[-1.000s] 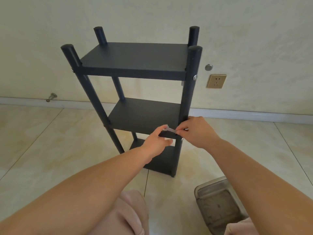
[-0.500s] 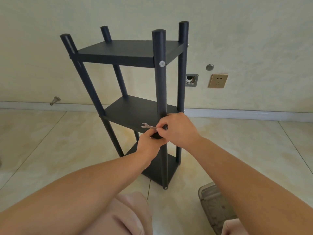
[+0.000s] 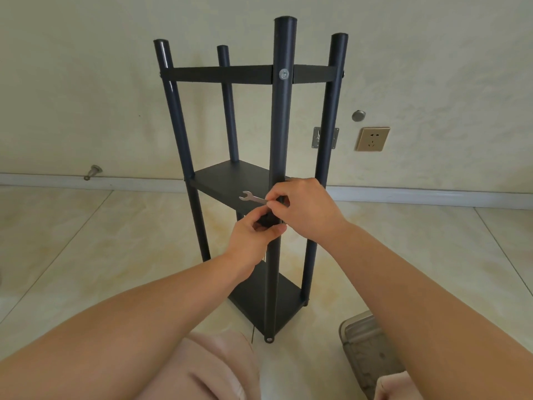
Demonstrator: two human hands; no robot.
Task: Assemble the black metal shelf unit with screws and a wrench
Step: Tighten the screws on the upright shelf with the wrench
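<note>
A black metal shelf unit with three tiers stands upright on the tiled floor, one corner post turned toward me. A silver screw head shows on that post at the top tier. My right hand pinches a small flat silver wrench at the post, level with the middle tier; its free open jaw points left. My left hand grips the same post just below, fingers curled round it. The screw at the middle tier is hidden behind my fingers.
A grey metal tray lies on the floor at the lower right, beside my knee. On the wall behind are a socket, a metal bracket and a round stud. A door stop sticks out at the left skirting.
The shelf unit has turned so that a corner post now faces me. Both hands stayed at the middle tier, the wrench now sticking out to the left.
</note>
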